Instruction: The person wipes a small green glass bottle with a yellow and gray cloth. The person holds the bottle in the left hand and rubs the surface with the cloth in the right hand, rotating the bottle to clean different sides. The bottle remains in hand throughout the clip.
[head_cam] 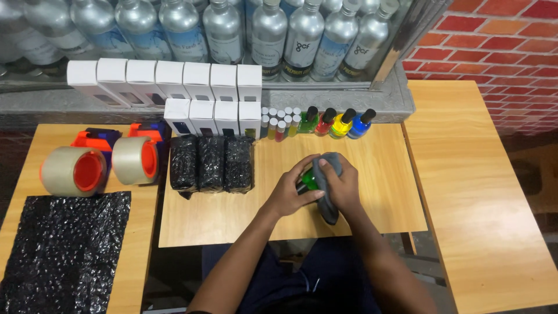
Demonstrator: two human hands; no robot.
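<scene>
**Green bottle wiped at mid-surface**

The left hand (289, 193) has its grip closed on a green bottle (307, 180) over the wooden surface (378, 192). The right hand (340, 185) presses a grey cloth (326, 200) around it. Behind stand white boxes (212, 118), three black wrapped packs (211, 164) and bottles of green, red, yellow and blue liquid (337, 122).

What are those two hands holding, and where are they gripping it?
The left hand grips a small green bottle around its body. The right hand presses a grey cloth over the bottle's top end.

Head cam, steep downward, close.
</scene>
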